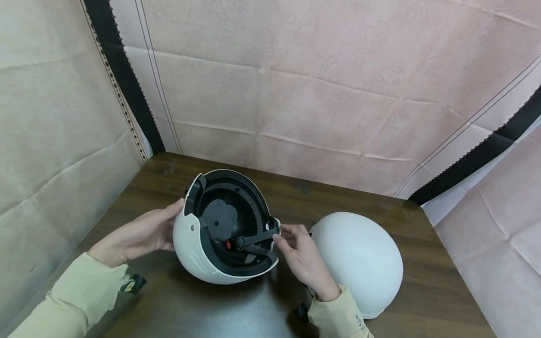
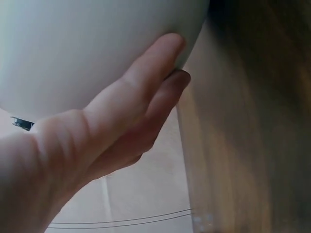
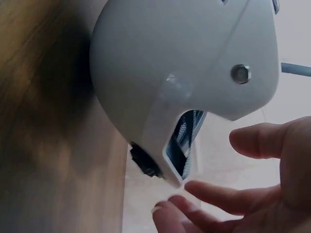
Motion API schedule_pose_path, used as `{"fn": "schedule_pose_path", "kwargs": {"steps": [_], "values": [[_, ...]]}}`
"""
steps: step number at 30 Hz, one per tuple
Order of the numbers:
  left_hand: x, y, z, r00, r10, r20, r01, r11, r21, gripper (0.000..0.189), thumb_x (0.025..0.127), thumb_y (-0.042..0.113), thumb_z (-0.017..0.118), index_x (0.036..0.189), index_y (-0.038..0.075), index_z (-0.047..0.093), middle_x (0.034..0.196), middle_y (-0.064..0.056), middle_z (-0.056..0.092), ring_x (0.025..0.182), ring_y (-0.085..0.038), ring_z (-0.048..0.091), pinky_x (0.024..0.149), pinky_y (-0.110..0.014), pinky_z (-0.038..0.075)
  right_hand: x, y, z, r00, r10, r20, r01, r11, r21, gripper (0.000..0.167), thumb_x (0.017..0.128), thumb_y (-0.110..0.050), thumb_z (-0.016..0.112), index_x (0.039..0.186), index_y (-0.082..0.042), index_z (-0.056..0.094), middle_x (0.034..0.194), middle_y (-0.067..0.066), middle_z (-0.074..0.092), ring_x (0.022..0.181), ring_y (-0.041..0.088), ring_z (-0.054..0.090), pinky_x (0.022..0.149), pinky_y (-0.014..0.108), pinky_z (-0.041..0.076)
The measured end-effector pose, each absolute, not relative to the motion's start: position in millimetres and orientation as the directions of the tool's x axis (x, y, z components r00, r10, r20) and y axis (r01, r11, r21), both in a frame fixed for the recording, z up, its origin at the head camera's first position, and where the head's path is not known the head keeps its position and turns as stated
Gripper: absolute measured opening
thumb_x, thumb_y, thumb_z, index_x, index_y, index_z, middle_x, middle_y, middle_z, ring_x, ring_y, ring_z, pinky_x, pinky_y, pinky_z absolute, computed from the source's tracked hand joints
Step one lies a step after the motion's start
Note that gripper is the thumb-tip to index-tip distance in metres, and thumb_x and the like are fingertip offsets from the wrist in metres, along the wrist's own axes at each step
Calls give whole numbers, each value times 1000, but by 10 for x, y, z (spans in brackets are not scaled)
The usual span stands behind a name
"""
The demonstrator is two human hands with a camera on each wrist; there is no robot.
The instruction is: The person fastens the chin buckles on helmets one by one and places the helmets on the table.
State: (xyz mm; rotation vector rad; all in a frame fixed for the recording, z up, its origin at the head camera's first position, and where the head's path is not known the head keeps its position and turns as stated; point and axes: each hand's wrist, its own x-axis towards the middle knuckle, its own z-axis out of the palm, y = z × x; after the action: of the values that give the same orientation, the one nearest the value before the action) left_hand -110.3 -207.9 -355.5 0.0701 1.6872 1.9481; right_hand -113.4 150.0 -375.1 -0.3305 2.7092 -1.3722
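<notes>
A white helmet [image 1: 185, 244] lies with its opening up and toward me on the table, showing black padding and mesh lining [image 1: 220, 218]. A dark chin strap [image 1: 258, 237] with a red-marked buckle crosses its inside. My left hand [image 1: 145, 234] rests against the shell's left side, its fingers nearly straight along the white surface [image 2: 87, 53] in the left wrist view. At the right rim is my right hand [image 1: 302, 256]. In the right wrist view its thumb and fingers [image 3: 218, 196] are spread apart, close to the helmet's edge, with nothing between them.
To the right, partly behind my right forearm, sits a second white rounded shell [image 1: 359, 263], dome up. Both stand on a dark wooden table [image 1: 427, 281]. Pale patterned cloth sheets [image 1: 287, 94] hang around the table's back and sides.
</notes>
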Motion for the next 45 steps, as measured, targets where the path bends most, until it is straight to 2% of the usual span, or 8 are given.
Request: {"fn": "schedule_pose_path", "kwargs": {"steps": [5, 10, 16, 21, 25, 31, 39, 45], "values": [[-1097, -2034, -3506, -850, 423, -314, -353, -13, 936, 70, 103, 48, 38, 153, 2, 20, 155, -22, 17, 139, -44, 23, 100, -62, 36, -990, 1441, -3627, -959, -247, 139, -254, 536, -805, 58, 96, -52, 52, 142, -17, 47, 137, 2, 43, 118, 26, 51, 96, 48, 44], [-1092, -2018, -3464, -859, 403, -317, -346, 2, 938, 71, 102, 49, 38, 153, 3, 20, 156, -22, 18, 140, -44, 24, 100, -60, 37, -793, 1306, -3445, -861, -418, 290, -473, 448, -759, 53, 99, -45, 53, 146, -28, 39, 147, -8, 33, 119, 16, 46, 94, 45, 43], [-1083, -1983, -3445, -870, 377, -319, -342, 6, 940, 66, 102, 48, 42, 150, 4, 30, 151, -22, 27, 133, -42, 35, 96, -57, 42, -662, 1156, -3314, -698, -595, 398, -667, 339, -663, 56, 100, -31, 56, 150, -23, 32, 149, -2, 31, 132, 16, 36, 104, 40, 39], [-1042, -1964, -3433, -885, 357, -298, -313, 16, 950, 55, 101, 44, 47, 143, 8, 43, 142, -21, 37, 119, -35, 50, 93, -53, 46, -627, 1062, -3233, -597, -634, 491, -760, 253, -598, 58, 99, -25, 59, 150, -18, 33, 145, 1, 39, 128, 17, 42, 102, 37, 42], [-1023, -1962, -3426, -887, 358, -292, -307, 16, 952, 53, 101, 43, 47, 143, 10, 43, 141, -21, 38, 116, -35, 50, 93, -52, 46, -621, 1010, -3201, -540, -641, 545, -812, 227, -538, 55, 98, -23, 60, 148, -14, 38, 137, 1, 49, 123, 15, 47, 99, 33, 44], [-1005, -1962, -3409, -887, 360, -290, -305, 15, 952, 54, 102, 43, 47, 143, 9, 43, 142, -22, 37, 119, -36, 48, 94, -52, 46, -606, 973, -3179, -519, -636, 571, -834, 232, -500, 54, 97, -21, 62, 146, -15, 42, 128, 0, 56, 115, 11, 51, 94, 29, 46], [-991, -1944, -3391, -890, 348, -295, -310, 13, 951, 55, 101, 42, 48, 144, 8, 42, 141, -22, 38, 118, -36, 49, 94, -52, 46, -608, 940, -3187, -611, -656, 443, -746, 292, -598, 56, 97, -28, 62, 147, -20, 41, 128, -5, 51, 107, 8, 52, 83, 22, 50], [-972, -1926, -3381, -895, 334, -296, -311, 10, 950, 55, 100, 41, 50, 142, 7, 44, 139, -21, 41, 117, -36, 50, 93, -53, 46, -626, 915, -3212, -637, -653, 411, -716, 302, -629, 60, 96, -29, 62, 150, -24, 35, 125, -5, 54, 108, 9, 55, 90, 28, 49]]}}
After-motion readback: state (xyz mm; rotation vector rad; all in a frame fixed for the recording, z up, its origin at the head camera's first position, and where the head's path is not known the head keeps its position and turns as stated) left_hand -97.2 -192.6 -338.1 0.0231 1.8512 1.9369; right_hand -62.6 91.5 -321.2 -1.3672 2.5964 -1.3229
